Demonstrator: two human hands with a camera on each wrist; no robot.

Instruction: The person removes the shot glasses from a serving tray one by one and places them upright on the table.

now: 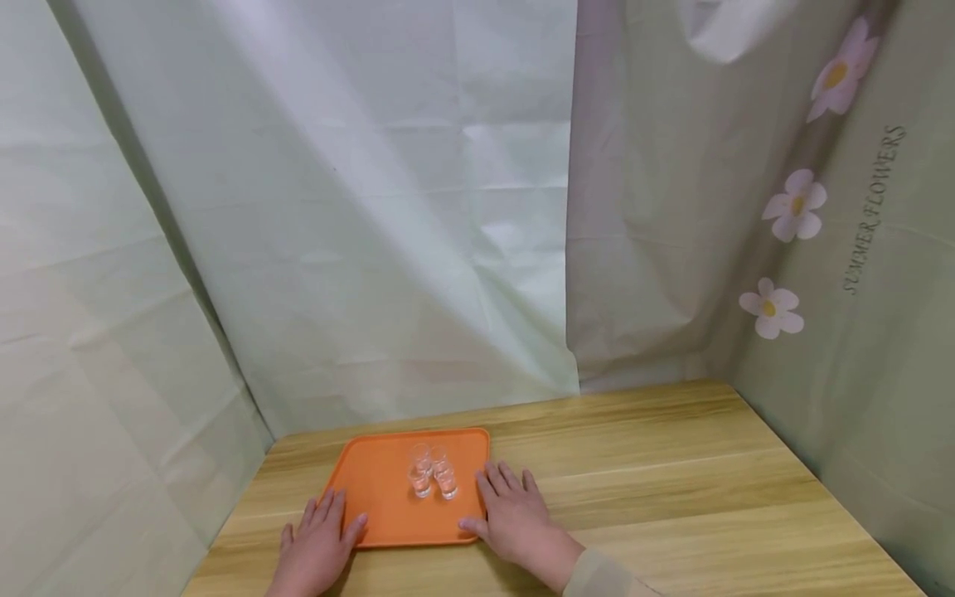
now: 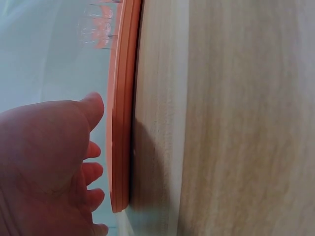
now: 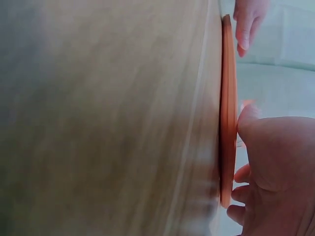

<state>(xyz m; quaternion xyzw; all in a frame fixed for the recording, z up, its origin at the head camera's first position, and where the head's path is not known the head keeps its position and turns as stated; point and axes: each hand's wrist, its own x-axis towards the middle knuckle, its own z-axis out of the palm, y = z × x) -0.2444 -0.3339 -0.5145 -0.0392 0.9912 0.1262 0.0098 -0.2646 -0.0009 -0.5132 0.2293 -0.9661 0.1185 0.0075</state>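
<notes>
An orange tray (image 1: 380,516) lies flat on the wooden table, bearing several small clear glasses (image 1: 422,481) grouped right of its middle. My left hand (image 1: 317,543) is at the tray's left front corner, fingers extended and thumb over the front rim. Along the right edge, my right hand (image 1: 515,514) has its fingers spread, with the thumb reaching over the front right corner. In the left wrist view, the left hand (image 2: 49,152) appears beside the tray's rim (image 2: 123,123). The right wrist view has the right thumb (image 3: 248,118) at the rim (image 3: 228,118).
The wooden table (image 1: 671,489) extends to the right of the tray. Pale cloth curtains (image 1: 373,207) enclose the table at the back and sides. White flowers (image 1: 772,308) and lettering are printed on the right curtain.
</notes>
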